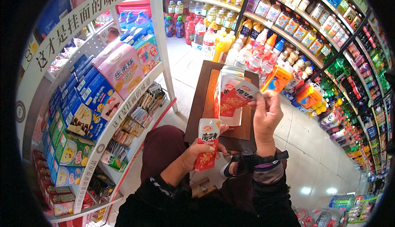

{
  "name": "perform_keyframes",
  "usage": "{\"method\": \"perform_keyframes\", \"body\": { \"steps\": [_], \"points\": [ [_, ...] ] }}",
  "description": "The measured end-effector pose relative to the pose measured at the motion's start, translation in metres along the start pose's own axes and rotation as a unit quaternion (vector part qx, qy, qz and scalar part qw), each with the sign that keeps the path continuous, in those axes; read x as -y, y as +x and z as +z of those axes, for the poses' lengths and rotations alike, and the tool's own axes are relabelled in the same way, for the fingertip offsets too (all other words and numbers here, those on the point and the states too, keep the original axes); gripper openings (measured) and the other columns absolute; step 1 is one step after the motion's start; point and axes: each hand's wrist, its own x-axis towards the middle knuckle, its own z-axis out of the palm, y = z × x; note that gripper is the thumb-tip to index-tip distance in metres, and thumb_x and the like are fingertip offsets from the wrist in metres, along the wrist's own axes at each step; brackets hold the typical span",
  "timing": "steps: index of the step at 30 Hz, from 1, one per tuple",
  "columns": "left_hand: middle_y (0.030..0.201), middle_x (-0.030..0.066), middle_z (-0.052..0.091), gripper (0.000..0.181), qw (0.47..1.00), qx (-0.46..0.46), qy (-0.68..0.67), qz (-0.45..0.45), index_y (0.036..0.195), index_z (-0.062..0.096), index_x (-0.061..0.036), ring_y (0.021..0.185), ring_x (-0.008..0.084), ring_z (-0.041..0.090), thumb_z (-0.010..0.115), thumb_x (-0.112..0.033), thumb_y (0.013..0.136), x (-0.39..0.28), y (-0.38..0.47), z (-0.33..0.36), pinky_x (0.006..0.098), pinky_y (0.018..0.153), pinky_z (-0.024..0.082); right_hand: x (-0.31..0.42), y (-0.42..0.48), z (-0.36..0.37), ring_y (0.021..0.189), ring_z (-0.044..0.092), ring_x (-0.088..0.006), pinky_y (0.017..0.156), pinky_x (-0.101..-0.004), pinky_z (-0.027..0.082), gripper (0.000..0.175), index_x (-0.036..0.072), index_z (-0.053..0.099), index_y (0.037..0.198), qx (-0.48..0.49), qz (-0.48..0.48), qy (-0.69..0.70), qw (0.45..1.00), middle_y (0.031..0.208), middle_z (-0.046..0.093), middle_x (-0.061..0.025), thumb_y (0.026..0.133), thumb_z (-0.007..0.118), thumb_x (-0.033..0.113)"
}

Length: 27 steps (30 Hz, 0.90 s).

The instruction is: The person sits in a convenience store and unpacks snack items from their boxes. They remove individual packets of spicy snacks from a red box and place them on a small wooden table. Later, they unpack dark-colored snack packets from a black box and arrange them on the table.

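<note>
My left hand (193, 153) grips a red and white snack packet (207, 145) upright in front of my lap. In my right hand (268, 116), a similar packet (242, 94) is pinched by its white end, tilted over an open display box (217, 99). Several more packets (231, 74) stand in a row inside the box, their white tops showing. The box rests on a dark wooden stool (200, 103). The packet in my right hand partly hides the row and the box's inside.
A white display rack (168, 72) with boxed snacks (120, 66) stands close on my left. Drink bottles (240, 54) crowd the floor beyond the stool. Bottle-filled shelves (287, 26) curve along the right. Orange cartons (276, 77) stand on the tiled floor near my right hand.
</note>
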Motion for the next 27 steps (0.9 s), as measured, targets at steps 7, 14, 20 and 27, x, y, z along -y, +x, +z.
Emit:
{"method": "perform_keyframes", "body": {
  "steps": [7, 14, 20, 27],
  "points": [
    [0.163, 0.0107, 0.032, 0.095, 1.0, 0.012, -0.014, -0.004, 0.157, 0.025, -0.003, 0.096, 0.0249, 0.064, 0.064, -0.012, 0.071, 0.0, 0.002, -0.003, 0.033, 0.078, 0.053, -0.029, 0.004, 0.007, 0.073, 0.061, -0.0117, 0.066, -0.0263, 0.05, 0.012, 0.001, 0.068, 0.096, 0.034, -0.074, -0.133, 0.988, 0.082, 0.062, -0.0054, 0.088, 0.068, -0.006],
    [0.162, 0.0149, 0.032, 0.097, 0.999, 0.017, -0.032, -0.001, 0.156, 0.023, -0.0012, 0.092, 0.0259, 0.065, 0.065, -0.012, 0.07, 0.003, 0.001, -0.008, 0.035, 0.076, 0.053, -0.038, 0.01, 0.024, 0.073, 0.059, -0.0095, 0.067, -0.0239, 0.049, 0.012, 0.002, 0.069, 0.095, -0.011, -0.07, -0.089, 0.993, 0.084, 0.062, -0.003, 0.086, 0.07, -0.006],
    [0.152, 0.0248, 0.042, 0.091, 0.999, 0.003, -0.045, -0.008, 0.153, 0.028, -0.0023, 0.091, 0.0274, 0.066, 0.065, -0.012, 0.071, 0.006, 0.002, -0.005, 0.0358, 0.073, 0.054, -0.057, 0.009, 0.031, 0.072, 0.061, -0.0089, 0.066, -0.0248, 0.05, 0.016, 0.003, 0.068, 0.099, 0.002, -0.035, -0.065, 0.997, 0.085, 0.065, -0.0031, 0.086, 0.069, -0.006],
    [0.135, 0.0265, 0.055, 0.082, 0.997, 0.026, -0.076, -0.007, 0.151, 0.032, -0.0033, 0.095, 0.0257, 0.065, 0.065, -0.011, 0.077, 0.006, 0.001, -0.003, 0.036, 0.079, 0.054, -0.057, 0.008, 0.024, 0.069, 0.059, -0.0067, 0.064, -0.023, 0.05, 0.028, 0.005, 0.061, 0.113, 0.013, 0.025, -0.065, 0.997, 0.086, 0.061, -0.0004, 0.087, 0.068, -0.004]
  ]
}}
